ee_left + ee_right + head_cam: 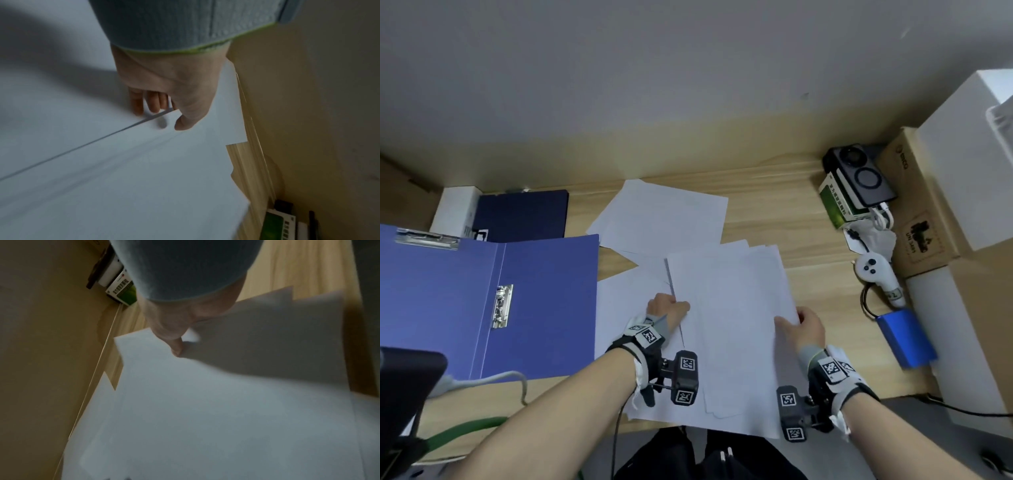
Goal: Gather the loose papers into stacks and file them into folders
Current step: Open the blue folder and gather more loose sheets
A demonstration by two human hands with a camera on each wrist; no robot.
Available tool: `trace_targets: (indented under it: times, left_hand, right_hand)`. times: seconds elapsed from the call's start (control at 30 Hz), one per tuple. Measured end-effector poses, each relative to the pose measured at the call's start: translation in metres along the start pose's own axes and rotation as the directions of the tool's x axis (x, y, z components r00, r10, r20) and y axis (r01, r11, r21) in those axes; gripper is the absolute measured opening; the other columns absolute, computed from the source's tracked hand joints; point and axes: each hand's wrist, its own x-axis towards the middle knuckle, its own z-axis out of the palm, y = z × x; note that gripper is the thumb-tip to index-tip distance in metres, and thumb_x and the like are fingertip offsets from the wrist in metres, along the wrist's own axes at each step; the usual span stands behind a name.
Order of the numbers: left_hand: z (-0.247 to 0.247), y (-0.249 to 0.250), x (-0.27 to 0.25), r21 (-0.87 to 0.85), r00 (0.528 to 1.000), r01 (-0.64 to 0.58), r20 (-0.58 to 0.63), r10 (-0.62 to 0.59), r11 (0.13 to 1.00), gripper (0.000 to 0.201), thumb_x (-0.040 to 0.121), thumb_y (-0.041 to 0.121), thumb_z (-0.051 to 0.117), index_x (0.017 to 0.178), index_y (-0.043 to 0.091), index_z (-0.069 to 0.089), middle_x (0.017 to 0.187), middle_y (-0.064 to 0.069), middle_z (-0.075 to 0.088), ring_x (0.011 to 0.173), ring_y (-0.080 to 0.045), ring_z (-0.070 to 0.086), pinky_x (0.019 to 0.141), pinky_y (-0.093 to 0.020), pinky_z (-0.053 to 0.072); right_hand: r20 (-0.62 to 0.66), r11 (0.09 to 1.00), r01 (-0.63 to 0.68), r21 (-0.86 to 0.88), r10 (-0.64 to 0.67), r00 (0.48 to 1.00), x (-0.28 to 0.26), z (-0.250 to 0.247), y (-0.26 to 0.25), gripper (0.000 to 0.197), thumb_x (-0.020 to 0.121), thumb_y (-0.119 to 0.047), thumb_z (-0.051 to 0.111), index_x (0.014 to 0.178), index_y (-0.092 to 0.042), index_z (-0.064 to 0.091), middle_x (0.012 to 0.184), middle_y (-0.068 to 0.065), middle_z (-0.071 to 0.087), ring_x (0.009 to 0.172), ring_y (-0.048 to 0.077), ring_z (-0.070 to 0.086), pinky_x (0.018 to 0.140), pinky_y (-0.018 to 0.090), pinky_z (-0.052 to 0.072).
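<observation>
On the wooden worktop [808,212], right of the open blue folder [482,301], the paper stack [732,308] is pinched at its side edges by the left hand [669,308] and right hand [803,325], which should squeeze inward evenly to square the fanned sheets.

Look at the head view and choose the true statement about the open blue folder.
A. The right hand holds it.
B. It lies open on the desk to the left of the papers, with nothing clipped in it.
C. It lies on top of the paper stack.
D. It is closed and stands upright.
B: the open blue folder lies flat, left of the paper stack that the left hand and right hand grip; its clips are bare.
</observation>
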Motion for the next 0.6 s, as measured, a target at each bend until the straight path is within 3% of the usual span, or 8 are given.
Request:
trace_targets:
  times: [0.03, 0.1, 0.17, 0.33, 0.4, 0.5, 0.53, 0.6]
  left_hand:
    - [0.005, -0.002, -0.002, -0.114, 1.0, -0.003, 0.028, 0.006, 0.994, 0.012, 0.077, 0.013, 0.063, 0.075, 0.013, 0.051, 0.086, -0.007, 0.06, 0.085, -0.021, 0.062, 0.068, -0.027, 0.046]
    - [0.016, -0.01, -0.004, -0.309, 0.992, 0.037, 0.129, 0.003, 0.95, 0.048, 0.072, 0.022, 0.073, 0.112, 0.009, 0.05, 0.108, -0.008, 0.063, 0.098, -0.026, 0.065, 0.083, -0.036, 0.056]
    - [0.024, -0.016, -0.009, -0.399, 0.975, 0.064, 0.219, 0.027, 0.915, 0.066, 0.066, 0.023, 0.079, 0.124, 0.007, 0.053, 0.115, -0.009, 0.068, 0.101, -0.029, 0.068, 0.09, -0.045, 0.057]
    - [0.019, -0.004, -0.028, -0.365, 0.985, -0.064, 0.124, 0.117, 0.929, 0.016, 0.081, -0.001, 0.061, 0.094, 0.008, 0.064, 0.104, -0.017, 0.071, 0.097, -0.034, 0.069, 0.089, -0.049, 0.056]
    - [-0.002, 0.011, -0.038, -0.388, 0.966, -0.168, 0.119, 0.23, 0.906, 0.018, 0.085, -0.003, 0.058, 0.092, 0.012, 0.063, 0.101, -0.014, 0.071, 0.095, -0.031, 0.068, 0.088, -0.044, 0.057]
    - [-0.045, 0.041, -0.051, -0.444, 0.907, -0.324, 0.106, 0.408, 0.836, 0.028, 0.08, 0.001, 0.065, 0.107, 0.01, 0.066, 0.101, -0.01, 0.07, 0.097, -0.028, 0.068, 0.089, -0.04, 0.055]
    - [-0.06, 0.05, -0.054, -0.456, 0.886, -0.369, 0.091, 0.455, 0.81, 0.033, 0.074, 0.007, 0.069, 0.107, 0.011, 0.067, 0.103, -0.01, 0.071, 0.099, -0.029, 0.068, 0.091, -0.042, 0.054]
    - [-0.092, 0.072, -0.063, -0.445, 0.845, -0.457, 0.055, 0.532, 0.771, 0.034, 0.068, 0.015, 0.071, 0.101, 0.019, 0.066, 0.103, -0.007, 0.071, 0.096, -0.025, 0.069, 0.09, -0.041, 0.055]
  right_hand:
    - [0.001, 0.999, 0.009, 0.042, -0.009, 1.0, 0.0, 0.006, -0.004, 0.031, 0.07, -0.028, 0.074, 0.097, -0.018, 0.062, 0.101, 0.008, 0.067, 0.084, 0.023, 0.064, 0.073, 0.032, 0.05]
    - [0.039, 0.998, 0.027, 0.062, -0.029, 0.999, 0.005, 0.022, -0.007, 0.045, 0.061, -0.038, 0.072, 0.102, -0.023, 0.063, 0.106, 0.005, 0.066, 0.088, 0.02, 0.066, 0.079, 0.035, 0.055]
    - [0.101, 0.998, 0.047, 0.045, -0.052, 0.994, 0.007, 0.035, -0.014, 0.052, 0.06, -0.04, 0.073, 0.108, -0.02, 0.064, 0.108, 0.005, 0.066, 0.092, 0.022, 0.066, 0.083, 0.039, 0.056]
    - [0.152, 0.993, 0.117, -0.012, -0.114, 0.982, 0.0, 0.04, -0.045, 0.038, 0.07, -0.028, 0.079, 0.1, -0.008, 0.067, 0.1, 0.005, 0.059, 0.09, 0.024, 0.06, 0.082, 0.037, 0.053]
    - [0.123, 0.988, 0.156, -0.016, -0.153, 0.981, 0.0, 0.03, -0.064, 0.053, 0.061, -0.038, 0.085, 0.103, -0.014, 0.064, 0.102, 0.002, 0.056, 0.096, 0.018, 0.056, 0.086, 0.035, 0.053]
    - [0.176, 0.963, 0.115, 0.245, -0.161, 0.971, 0.009, 0.014, -0.101, 0.103, 0.056, -0.04, 0.092, 0.141, -0.016, 0.038, 0.128, 0.0, 0.048, 0.115, 0.017, 0.053, 0.098, 0.038, 0.048]
    - [0.218, 0.945, 0.109, 0.309, -0.182, 0.959, 0.012, 0.01, -0.115, 0.106, 0.063, -0.033, 0.091, 0.147, -0.013, 0.029, 0.129, -0.001, 0.044, 0.118, 0.017, 0.05, 0.099, 0.035, 0.046]
    - [0.298, 0.908, 0.146, 0.393, -0.276, 0.914, 0.008, -0.005, -0.154, 0.083, 0.072, -0.024, 0.086, 0.141, -0.009, 0.043, 0.124, -0.001, 0.055, 0.119, 0.02, 0.056, 0.093, 0.029, 0.045]
